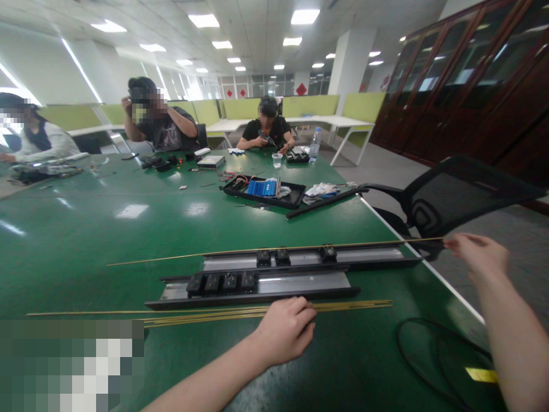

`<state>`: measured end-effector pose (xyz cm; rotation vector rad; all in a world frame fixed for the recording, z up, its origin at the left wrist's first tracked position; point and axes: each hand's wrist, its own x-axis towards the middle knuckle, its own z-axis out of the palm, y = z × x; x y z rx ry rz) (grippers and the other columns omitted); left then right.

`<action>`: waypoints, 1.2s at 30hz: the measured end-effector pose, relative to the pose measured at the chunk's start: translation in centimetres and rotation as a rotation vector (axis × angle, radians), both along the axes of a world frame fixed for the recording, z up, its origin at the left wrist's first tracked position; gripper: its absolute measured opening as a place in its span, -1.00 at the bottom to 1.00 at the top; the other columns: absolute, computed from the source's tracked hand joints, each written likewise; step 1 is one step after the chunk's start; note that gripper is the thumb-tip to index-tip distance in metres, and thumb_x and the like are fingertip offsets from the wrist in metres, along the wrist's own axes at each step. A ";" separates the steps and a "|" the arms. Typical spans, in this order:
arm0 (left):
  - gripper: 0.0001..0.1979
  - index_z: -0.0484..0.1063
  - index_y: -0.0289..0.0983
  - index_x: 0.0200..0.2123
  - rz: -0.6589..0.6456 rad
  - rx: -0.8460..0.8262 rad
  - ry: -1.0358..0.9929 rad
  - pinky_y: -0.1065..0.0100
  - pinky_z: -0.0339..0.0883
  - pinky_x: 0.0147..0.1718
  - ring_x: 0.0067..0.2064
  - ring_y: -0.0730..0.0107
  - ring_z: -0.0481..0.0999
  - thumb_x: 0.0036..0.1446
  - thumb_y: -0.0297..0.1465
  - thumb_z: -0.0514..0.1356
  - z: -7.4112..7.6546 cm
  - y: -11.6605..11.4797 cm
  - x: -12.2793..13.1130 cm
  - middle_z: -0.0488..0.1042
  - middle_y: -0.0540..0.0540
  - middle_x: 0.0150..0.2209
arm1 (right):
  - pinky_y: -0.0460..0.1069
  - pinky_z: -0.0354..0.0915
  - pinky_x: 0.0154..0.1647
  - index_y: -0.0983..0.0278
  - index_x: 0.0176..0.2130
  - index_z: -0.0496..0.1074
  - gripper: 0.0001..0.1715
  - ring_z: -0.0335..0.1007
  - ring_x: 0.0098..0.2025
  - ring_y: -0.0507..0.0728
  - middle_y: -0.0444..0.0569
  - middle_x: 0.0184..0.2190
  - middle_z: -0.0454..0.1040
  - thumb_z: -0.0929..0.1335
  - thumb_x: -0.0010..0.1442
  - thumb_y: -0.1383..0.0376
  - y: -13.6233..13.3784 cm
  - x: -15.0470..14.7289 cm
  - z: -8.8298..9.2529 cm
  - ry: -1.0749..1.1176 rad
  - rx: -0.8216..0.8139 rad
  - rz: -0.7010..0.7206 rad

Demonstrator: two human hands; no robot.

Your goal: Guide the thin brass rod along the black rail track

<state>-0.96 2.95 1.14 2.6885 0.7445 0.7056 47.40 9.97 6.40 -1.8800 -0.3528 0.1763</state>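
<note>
Two long black rails lie side by side on the green table: a near rail carrying several black socket modules and a far rail with three modules. My left hand rests with curled fingers on a bundle of thin brass strips lying in front of the near rail. Past the table's right edge, my right hand pinches the end of one long brass strip, which stretches leftward above the far rail.
A black tray holding a blue part and wires sits mid-table, with white cloth beside it. A black mesh chair stands at the right edge. A black cable loop lies near right. Three people work at the far end.
</note>
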 end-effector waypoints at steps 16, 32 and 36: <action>-0.79 0.45 -0.27 -0.06 -0.005 -0.005 0.007 0.25 0.51 -0.18 -0.16 0.22 0.56 0.28 -0.43 0.10 -0.1 -0.1 0.0 0.51 -0.16 -0.13 | 0.22 0.37 -0.07 0.26 -0.37 0.44 -0.78 0.39 -0.33 0.17 -0.03 -0.42 0.44 0.42 -0.14 0.29 -0.1 0.9 -0.7 -0.209 -0.063 0.017; -0.79 0.46 -0.27 -0.07 0.005 0.003 0.002 0.25 0.51 -0.18 -0.15 0.21 0.57 0.28 -0.43 0.11 0.1 -0.1 0.0 0.50 -0.16 -0.16 | 0.09 0.35 0.01 0.15 -0.26 0.62 -0.67 0.48 -0.07 0.21 -0.01 -0.18 0.61 0.40 0.14 0.00 1.2 -14.6 4.8 -0.779 -0.045 1.162; -0.79 0.47 -0.27 -0.08 0.002 0.005 0.014 0.25 0.51 -0.18 -0.16 0.22 0.56 0.27 -0.44 0.10 0.1 0.0 0.1 0.50 -0.16 -0.17 | 0.14 0.37 -0.01 0.13 -0.25 0.60 -0.71 0.46 -0.10 0.21 -0.01 -0.22 0.61 0.37 0.21 0.04 1.7 -17.6 3.6 -0.867 -0.018 1.337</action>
